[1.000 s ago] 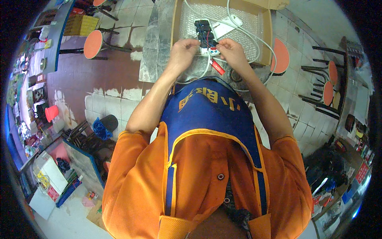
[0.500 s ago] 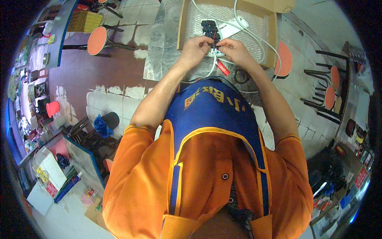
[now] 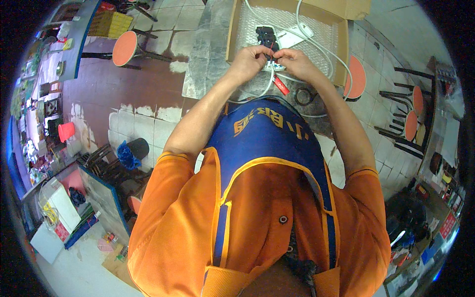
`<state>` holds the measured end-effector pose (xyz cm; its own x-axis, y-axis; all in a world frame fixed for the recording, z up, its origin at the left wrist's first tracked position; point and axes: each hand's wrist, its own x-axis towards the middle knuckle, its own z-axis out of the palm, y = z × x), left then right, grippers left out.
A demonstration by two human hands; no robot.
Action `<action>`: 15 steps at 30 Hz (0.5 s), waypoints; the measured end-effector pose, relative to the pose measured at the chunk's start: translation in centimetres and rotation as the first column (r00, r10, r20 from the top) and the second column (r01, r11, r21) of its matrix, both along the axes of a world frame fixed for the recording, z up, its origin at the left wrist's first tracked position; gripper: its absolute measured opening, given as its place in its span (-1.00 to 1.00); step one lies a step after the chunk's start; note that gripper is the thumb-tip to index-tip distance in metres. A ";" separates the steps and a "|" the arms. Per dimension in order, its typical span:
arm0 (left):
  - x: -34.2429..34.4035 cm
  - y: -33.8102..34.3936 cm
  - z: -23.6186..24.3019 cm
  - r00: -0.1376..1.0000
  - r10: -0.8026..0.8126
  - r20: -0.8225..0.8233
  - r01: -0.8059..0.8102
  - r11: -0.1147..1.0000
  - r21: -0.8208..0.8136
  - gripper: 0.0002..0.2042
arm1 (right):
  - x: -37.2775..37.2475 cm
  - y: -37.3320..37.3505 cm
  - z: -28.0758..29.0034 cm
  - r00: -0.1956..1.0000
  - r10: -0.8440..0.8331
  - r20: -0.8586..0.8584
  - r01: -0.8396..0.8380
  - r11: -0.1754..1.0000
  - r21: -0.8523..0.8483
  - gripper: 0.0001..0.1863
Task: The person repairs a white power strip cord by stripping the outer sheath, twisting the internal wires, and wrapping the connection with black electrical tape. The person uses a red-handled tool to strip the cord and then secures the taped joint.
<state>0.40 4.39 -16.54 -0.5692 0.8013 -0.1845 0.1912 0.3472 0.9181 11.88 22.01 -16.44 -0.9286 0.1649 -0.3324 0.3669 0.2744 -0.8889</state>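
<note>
An opened white power strip [image 3: 280, 66] with black socket blocks [image 3: 266, 35] lies at the front of a cardboard box. My left hand [image 3: 251, 63] and my right hand [image 3: 296, 63] meet over its near end. Thumbs and forefingers are pinched nearly tip to tip; a thin red wire [image 3: 271, 45] runs down between them. What each pinch holds is too small to make out. From the near end a white cable [image 3: 271, 81] curves away. A white cover plate [image 3: 295, 35] rests in the box, right of the blocks. Just nearer than my right hand is a small red object [image 3: 281, 85], perhaps a lighter.
The cardboard box [image 3: 341, 47], lined with bubble wrap [image 3: 247, 24], stands on a grey stone-patterned table [image 3: 200, 79]. A black ring [image 3: 303, 96], like a tape roll, lies near the table's front edge. White cable loops cross the box. Orange-topped stools [image 3: 124, 48] stand around on the tiled floor.
The whole scene has shifted slightly to the right in the picture. Both hands stay pinched together at the same end of the power strip, with small finger movements.
</note>
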 end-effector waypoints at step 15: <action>0.1 -0.2 0.4 0.983 0.013 -0.184 -0.005 0.999 0.045 -0.83 | -0.7 1.0 -0.5 0.981 0.193 -0.032 -0.187 0.974 0.131 -0.70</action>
<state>0.45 4.22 -16.10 -0.5972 0.8011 -0.0404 0.3553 0.3093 0.8821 11.18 23.06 -16.97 -0.9603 0.0223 -0.2781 0.2585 0.4462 -0.8568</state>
